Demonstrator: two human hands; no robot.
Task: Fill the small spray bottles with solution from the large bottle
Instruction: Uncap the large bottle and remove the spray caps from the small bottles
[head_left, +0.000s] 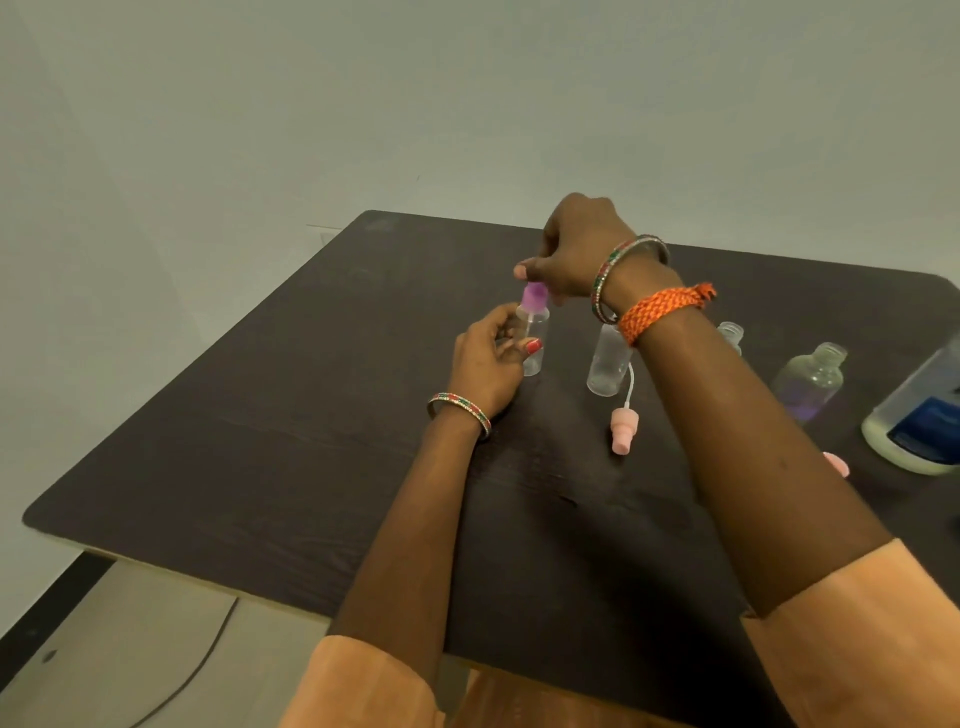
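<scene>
A small clear spray bottle (535, 338) stands upright on the dark table (311, 415), and my left hand (488, 358) grips its side. My right hand (576, 249) pinches the purple spray cap (691, 297) on top of that bottle. A second small clear bottle (608, 366) stands open just to the right, with its pink spray cap (622, 428) and tube lying in front. Two more open small bottles (810, 382) (731, 332) sit farther right. The large bottle (919, 415) with a blue label is at the right edge, partly cut off.
Another pink cap (837, 463) peeks out beside my right forearm. A pale wall rises behind the table. A cable (197, 670) runs across the light floor at the lower left, below the table's near edge.
</scene>
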